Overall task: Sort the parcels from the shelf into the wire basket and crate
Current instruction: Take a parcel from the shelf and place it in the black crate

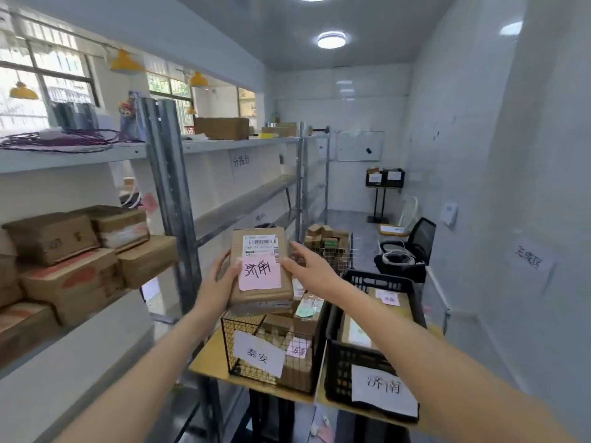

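Evidently light and stiff, the flat brown cardboard parcel with a pink handwritten note (260, 266) sits above the black wire basket (271, 350), gripped by the left hand (220, 279) at its edge; the right hand (307, 266) touches its opposite edge with straight fingers. Holding both long edges seems safest.

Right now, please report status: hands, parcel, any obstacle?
Left hand grips parcel; right hand touches its edge. Parcel held above wire basket. Crate beside, path open.

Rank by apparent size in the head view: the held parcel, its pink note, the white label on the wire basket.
1. Held parcel, clearly largest.
2. White label on the wire basket and pink note: look alike, and differing distance from the camera leaves them unranked.
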Demonstrator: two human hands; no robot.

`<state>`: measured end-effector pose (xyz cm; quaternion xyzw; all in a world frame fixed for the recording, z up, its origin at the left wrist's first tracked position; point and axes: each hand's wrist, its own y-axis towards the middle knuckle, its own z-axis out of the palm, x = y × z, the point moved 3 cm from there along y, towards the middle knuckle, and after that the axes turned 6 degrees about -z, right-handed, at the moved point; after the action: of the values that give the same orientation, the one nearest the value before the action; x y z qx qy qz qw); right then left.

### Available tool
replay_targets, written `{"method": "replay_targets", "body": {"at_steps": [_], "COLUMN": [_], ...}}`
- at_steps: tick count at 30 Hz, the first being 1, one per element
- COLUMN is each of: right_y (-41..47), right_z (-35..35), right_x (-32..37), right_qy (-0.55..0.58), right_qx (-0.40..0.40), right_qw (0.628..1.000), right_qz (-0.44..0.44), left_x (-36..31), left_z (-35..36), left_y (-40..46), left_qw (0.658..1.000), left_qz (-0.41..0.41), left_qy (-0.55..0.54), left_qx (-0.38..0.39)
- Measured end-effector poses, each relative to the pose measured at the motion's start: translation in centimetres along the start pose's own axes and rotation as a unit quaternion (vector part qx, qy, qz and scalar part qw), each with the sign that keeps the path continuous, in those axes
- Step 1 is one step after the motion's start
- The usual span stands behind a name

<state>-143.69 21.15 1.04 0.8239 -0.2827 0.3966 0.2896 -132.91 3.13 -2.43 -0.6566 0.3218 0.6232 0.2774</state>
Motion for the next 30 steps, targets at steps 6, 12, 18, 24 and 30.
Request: {"method": "replay_targets", "body": {"at_steps": [6,12,18,24,30], "right_y": [0.7,1.2,5.4,11.3,14.4], "right_z": [-11.2,-17.6,-20.2,-20.9,-20.3], "right_x": [-11.5,-21.1,-31.0,-41.4,-49.5], "right_qy": [-0.064,-0.102,-0.168,-0.215,-0.191], "right_qx": [-0.07,-0.092,-0.085,-0.055,-0.026], "right_qw": [0.993,0.982,0.964,0.942,0.937], "right_qz": [0.064,0.132,0.187,0.251,0.292], "left_x": [2.3,5.9,11.6,18.9,25.6], "left_z": [13.8,24.2,32.4,38.8,43.6], "left_y": [5.8,11.7,19.9,29.8,36.1], "left_qw": [0.996,0.986,0.975,0.966,0.943], "left_qz": [-0.031,-0.064,-0.1,-0.117,-0.149], "left_qy": [0.0,0.02,0.037,0.08,0.138], "left_qx": [0.082,0.149,0.197,0.218,0.262]}}
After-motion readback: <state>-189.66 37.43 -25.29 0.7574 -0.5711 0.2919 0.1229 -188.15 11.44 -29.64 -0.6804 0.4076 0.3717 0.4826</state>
